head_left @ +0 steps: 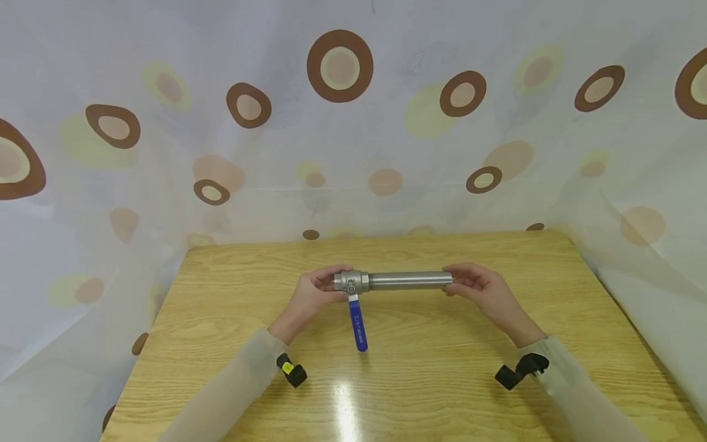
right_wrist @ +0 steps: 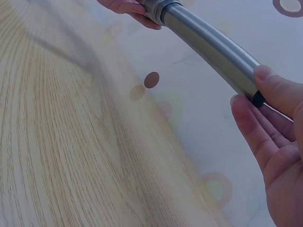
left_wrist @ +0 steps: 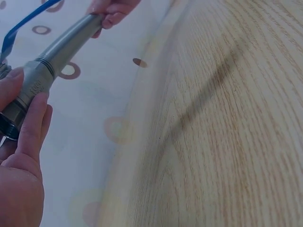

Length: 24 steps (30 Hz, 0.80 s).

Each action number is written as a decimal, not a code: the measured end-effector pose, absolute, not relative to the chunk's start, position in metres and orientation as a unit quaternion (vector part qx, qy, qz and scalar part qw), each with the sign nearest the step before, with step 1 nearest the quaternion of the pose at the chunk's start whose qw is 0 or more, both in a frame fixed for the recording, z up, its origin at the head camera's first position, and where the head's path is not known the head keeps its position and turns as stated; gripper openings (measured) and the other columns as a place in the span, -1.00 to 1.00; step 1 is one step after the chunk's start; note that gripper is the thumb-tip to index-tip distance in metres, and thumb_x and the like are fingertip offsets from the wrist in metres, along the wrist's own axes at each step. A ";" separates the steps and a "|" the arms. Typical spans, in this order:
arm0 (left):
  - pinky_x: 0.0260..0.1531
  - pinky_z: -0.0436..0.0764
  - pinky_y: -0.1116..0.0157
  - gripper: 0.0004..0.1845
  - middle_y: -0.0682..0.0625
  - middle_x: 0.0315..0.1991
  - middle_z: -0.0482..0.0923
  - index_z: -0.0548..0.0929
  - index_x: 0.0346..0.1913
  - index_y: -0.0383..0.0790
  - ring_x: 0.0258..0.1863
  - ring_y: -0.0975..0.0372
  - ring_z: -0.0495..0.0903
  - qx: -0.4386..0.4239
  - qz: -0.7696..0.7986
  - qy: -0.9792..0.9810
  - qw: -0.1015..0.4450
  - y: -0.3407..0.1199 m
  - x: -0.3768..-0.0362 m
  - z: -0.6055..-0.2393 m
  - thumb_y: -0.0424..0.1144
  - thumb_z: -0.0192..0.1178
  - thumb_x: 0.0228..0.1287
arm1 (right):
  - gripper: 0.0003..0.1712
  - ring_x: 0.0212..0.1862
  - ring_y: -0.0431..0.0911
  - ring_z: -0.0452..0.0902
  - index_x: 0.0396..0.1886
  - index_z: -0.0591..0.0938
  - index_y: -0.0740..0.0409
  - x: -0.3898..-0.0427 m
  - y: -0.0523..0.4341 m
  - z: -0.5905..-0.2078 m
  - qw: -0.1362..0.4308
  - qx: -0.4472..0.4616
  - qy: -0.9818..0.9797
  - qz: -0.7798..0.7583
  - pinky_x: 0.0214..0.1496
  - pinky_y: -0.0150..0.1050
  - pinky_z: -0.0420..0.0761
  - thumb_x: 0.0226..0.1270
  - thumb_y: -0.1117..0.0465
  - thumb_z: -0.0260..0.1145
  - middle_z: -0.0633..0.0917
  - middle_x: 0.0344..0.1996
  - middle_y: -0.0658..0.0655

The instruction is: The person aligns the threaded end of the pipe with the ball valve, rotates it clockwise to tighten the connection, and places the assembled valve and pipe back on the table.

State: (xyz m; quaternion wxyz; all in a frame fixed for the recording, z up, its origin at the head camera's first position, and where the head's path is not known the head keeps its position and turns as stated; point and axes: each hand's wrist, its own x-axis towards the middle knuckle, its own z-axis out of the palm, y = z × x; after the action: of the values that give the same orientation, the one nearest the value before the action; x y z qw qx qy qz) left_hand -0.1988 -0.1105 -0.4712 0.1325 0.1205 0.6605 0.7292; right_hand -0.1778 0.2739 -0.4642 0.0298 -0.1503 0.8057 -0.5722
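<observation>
A steel pipe [head_left: 410,280] screwed into a metal ball valve [head_left: 351,282] is held level above the wooden table [head_left: 386,380]. The valve's blue lever handle [head_left: 357,323] hangs down toward me. My left hand [head_left: 316,291] grips the valve body [left_wrist: 29,90] with fingers and thumb curled round it. My right hand [head_left: 476,285] holds the pipe's free end [right_wrist: 236,71] between thumb and fingers. In the left wrist view the pipe [left_wrist: 66,42] runs away to the other hand's fingers [left_wrist: 111,12].
White cloth with brown and yellow rings [head_left: 339,65] hangs behind and at both sides of the table. The table's far edge [head_left: 375,239] meets the cloth. Black wrist camera mounts [head_left: 291,370] [head_left: 520,369] sit on both sleeves.
</observation>
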 end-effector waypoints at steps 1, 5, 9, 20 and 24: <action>0.12 0.72 0.18 -0.42 -0.26 0.31 0.58 0.59 0.31 -0.38 0.12 0.08 0.71 0.120 0.729 0.661 0.132 -0.111 -0.199 -0.471 -0.61 0.35 0.19 | -0.53 -0.08 -0.21 0.75 0.32 0.58 0.28 -0.178 0.274 -0.464 0.030 -0.149 0.808 -0.569 0.07 -0.32 0.72 0.51 0.20 0.36 0.78 -0.09 -0.07; 0.11 0.72 0.18 -0.42 -0.26 0.30 0.58 0.59 0.31 -0.37 0.10 0.10 0.71 0.119 0.730 0.659 0.134 -0.110 -0.198 -0.471 -0.62 0.35 0.19 | -0.51 -0.05 -0.25 0.72 0.34 0.58 0.25 -0.178 0.274 -0.464 0.028 -0.152 0.810 -0.566 0.04 -0.33 0.73 0.49 0.20 0.38 0.74 -0.02 -0.09; 0.11 0.72 0.19 -0.43 -0.25 0.29 0.58 0.60 0.31 -0.36 0.10 0.10 0.71 0.122 0.731 0.657 0.135 -0.111 -0.198 -0.471 -0.61 0.35 0.20 | -0.50 -0.03 -0.23 0.68 0.34 0.56 0.28 -0.177 0.273 -0.464 0.028 -0.169 0.799 -0.577 0.01 -0.40 0.71 0.47 0.27 0.39 0.69 0.03 -0.06; 0.11 0.72 0.20 -0.44 -0.23 0.30 0.59 0.61 0.31 -0.36 0.13 0.10 0.70 0.121 0.732 0.657 0.134 -0.110 -0.198 -0.470 -0.60 0.36 0.21 | -0.53 -0.07 -0.22 0.74 0.32 0.59 0.28 -0.178 0.272 -0.461 0.018 -0.157 0.823 -0.546 0.05 -0.23 0.75 0.51 0.20 0.36 0.75 -0.03 -0.05; 0.11 0.72 0.19 -0.43 -0.23 0.31 0.59 0.59 0.32 -0.37 0.13 0.09 0.70 0.122 0.733 0.655 0.134 -0.110 -0.199 -0.470 -0.61 0.35 0.21 | -0.50 -0.06 -0.24 0.73 0.36 0.57 0.26 -0.180 0.273 -0.461 0.024 -0.159 0.822 -0.546 0.06 -0.28 0.74 0.52 0.18 0.35 0.75 -0.01 -0.07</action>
State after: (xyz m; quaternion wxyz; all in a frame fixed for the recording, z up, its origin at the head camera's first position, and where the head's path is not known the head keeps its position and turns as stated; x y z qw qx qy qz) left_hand -0.1985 -0.1099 -0.4697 0.1337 0.1217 0.6555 0.7333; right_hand -0.1797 0.2731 -0.4615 0.0240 -0.1593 0.8221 -0.5461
